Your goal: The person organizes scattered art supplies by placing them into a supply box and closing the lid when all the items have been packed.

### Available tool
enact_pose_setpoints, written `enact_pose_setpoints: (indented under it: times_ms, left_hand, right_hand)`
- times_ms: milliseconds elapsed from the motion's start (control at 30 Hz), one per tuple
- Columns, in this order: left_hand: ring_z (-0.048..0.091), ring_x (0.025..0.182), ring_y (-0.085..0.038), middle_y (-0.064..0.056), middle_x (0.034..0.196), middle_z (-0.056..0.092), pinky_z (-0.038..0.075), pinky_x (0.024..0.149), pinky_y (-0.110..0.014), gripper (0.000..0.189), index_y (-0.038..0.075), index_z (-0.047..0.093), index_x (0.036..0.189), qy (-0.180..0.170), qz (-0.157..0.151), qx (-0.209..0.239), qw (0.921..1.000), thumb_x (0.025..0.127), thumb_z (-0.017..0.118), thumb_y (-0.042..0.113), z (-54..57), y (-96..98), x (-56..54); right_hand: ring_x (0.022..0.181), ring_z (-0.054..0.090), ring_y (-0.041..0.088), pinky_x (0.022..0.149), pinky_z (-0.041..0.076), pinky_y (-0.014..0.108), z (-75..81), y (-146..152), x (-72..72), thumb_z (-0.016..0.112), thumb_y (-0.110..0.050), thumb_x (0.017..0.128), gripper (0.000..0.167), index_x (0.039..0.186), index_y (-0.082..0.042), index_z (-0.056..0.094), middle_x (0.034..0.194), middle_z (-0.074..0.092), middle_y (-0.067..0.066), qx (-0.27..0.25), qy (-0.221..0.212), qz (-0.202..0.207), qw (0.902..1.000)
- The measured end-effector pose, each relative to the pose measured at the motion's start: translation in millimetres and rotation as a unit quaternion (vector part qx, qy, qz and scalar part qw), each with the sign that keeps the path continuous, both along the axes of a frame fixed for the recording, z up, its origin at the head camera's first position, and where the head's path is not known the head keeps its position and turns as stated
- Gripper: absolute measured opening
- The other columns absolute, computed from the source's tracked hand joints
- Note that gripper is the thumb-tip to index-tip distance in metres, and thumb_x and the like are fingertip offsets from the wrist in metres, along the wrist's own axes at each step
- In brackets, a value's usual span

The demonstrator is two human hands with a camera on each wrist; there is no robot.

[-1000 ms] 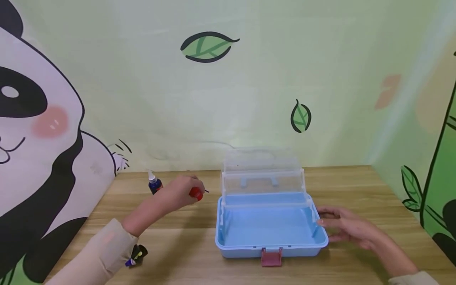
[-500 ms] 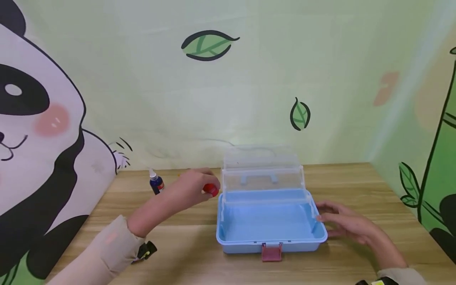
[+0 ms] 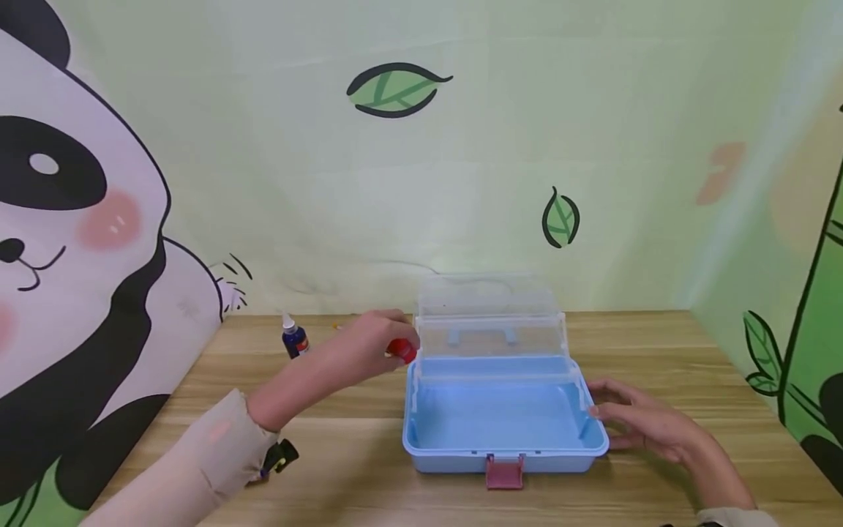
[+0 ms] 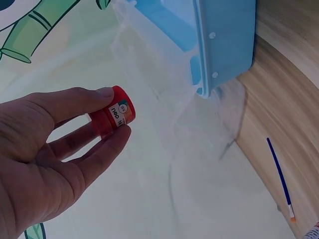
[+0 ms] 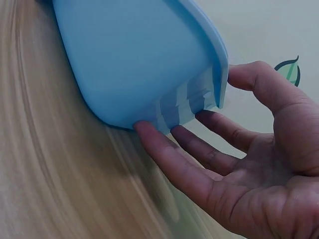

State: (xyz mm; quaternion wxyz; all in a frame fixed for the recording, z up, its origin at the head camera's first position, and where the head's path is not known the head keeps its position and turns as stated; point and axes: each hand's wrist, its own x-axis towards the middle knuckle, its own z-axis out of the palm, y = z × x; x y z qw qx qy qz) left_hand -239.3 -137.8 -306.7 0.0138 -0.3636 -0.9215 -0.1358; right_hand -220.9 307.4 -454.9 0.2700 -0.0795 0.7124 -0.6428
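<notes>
In the head view my left hand (image 3: 358, 348) holds a small red jar (image 3: 403, 351) near the back left corner of a light blue storage box (image 3: 503, 465). The left wrist view shows the jar (image 4: 114, 112) pinched between thumb and fingers, with a printed label on its side. The box stands open, its clear lid (image 3: 490, 296) tilted back and a pink latch (image 3: 504, 474) at its front. My right hand (image 3: 648, 421) touches the box's right side. In the right wrist view, its thumb is at the rim and its fingertips rest against the outer wall (image 5: 134, 64).
A dark blue bottle (image 3: 294, 339) with a pale nozzle stands left of my left arm. On the wooden table (image 4: 294, 109), a blue-handled paintbrush (image 4: 279, 172) lies behind the box's left side. A wall (image 3: 494, 146) printed with leaves and a panda borders the table.
The left hand has carried the red jar rightward, up to the box's back left corner. The right hand stays at the box's right side. The head view has shifted slightly.
</notes>
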Motion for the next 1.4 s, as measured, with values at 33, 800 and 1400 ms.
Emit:
enact_pose_setpoints:
  times_ms: [33,800,1400]
  left_hand:
    - [0.071,0.103,-0.027,-0.011,0.114,0.074,0.063,0.083,-0.030,0.027,0.005,0.081,0.112,-0.003,0.000,-0.001,1.0000,0.086,0.088,0.001,0.4,1.3,-0.8]
    - [0.068,0.107,-0.030,-0.013,0.115,0.073,0.064,0.085,-0.035,0.031,0.004,0.079,0.113,-0.029,-0.030,-0.051,0.9978,0.084,0.090,0.001,0.4,25.8,-15.5]
    - [0.067,0.103,-0.029,-0.013,0.112,0.072,0.063,0.084,-0.031,0.024,0.005,0.078,0.107,-0.016,-0.028,-0.060,0.9977,0.086,0.088,-0.001,2.9,24.8,-33.9]
  right_hand:
    - [0.123,0.061,0.026,0.099,0.058,0.056,0.3,0,0.2,0.061,-0.018,0.107,0.068,0.158,0.010,0.026,0.153,0.039,0.031,0.001,0.000,-0.003,1.0000]
    - [0.120,0.064,0.028,0.097,0.059,0.057,0.2,-1,0.5,0.061,-0.018,0.105,0.074,0.159,0.014,0.022,0.150,0.047,0.029,0.007,-0.002,-0.017,0.9998]
    - [0.120,0.065,0.028,0.095,0.060,0.055,-0.9,-2,2.0,0.060,-0.016,0.106,0.072,0.158,0.015,0.022,0.149,0.048,0.029,-0.013,0.010,-0.015,0.9998]
